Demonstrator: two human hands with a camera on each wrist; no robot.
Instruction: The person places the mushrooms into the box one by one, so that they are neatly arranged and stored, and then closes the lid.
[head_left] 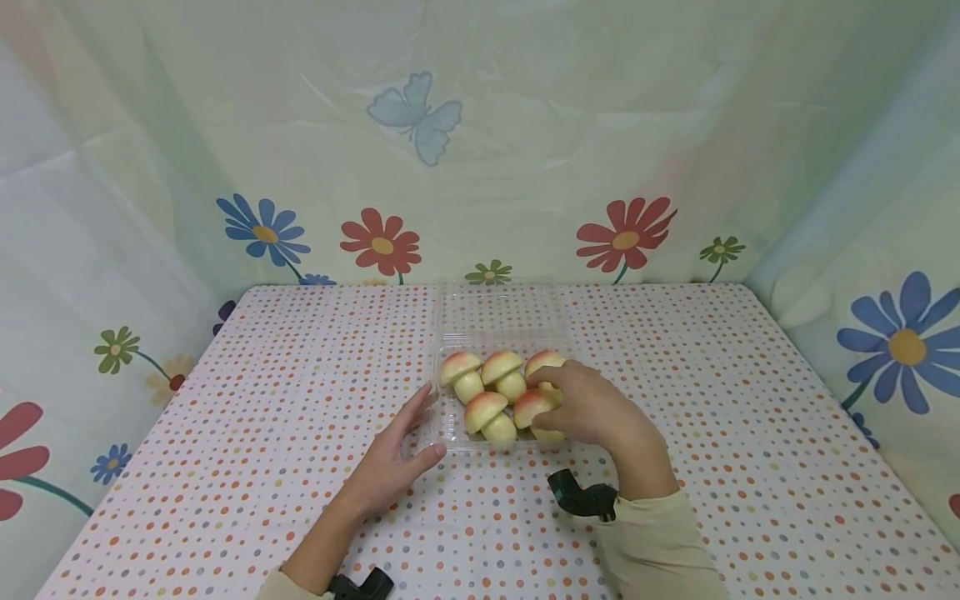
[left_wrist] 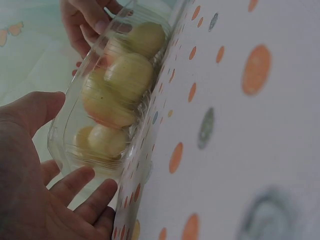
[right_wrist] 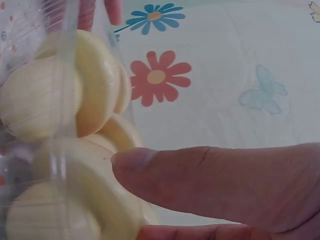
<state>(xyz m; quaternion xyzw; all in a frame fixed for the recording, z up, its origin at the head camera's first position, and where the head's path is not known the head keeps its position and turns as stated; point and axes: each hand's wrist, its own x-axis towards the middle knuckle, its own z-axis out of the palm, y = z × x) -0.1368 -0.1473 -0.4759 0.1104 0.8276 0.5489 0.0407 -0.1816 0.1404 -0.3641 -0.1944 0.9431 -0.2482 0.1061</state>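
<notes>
A clear plastic clamshell box (head_left: 454,435) lies with its lid (head_left: 501,312) folded back. Inside sit several pale-yellow mushroom-shaped pieces (head_left: 483,413) with reddish caps. My right hand (head_left: 596,408) reaches over the box's right side, thumb and fingers bent round the near-right mushroom-shaped piece (head_left: 528,407); in the right wrist view the thumb lies against a mushroom-shaped piece (right_wrist: 70,160). The fingers partly cover the far-right piece (head_left: 543,362). At the box's left side my left hand (head_left: 390,462) is spread, fingers fairly straight; the left wrist view shows it beside the box wall (left_wrist: 56,140), holding nothing.
A dotted cloth (head_left: 337,350) covers the table. Behind it hangs a flowered curtain (head_left: 510,167), close to the open lid, with more curtain on both sides. Each wrist wears a black camera mount (head_left: 583,497).
</notes>
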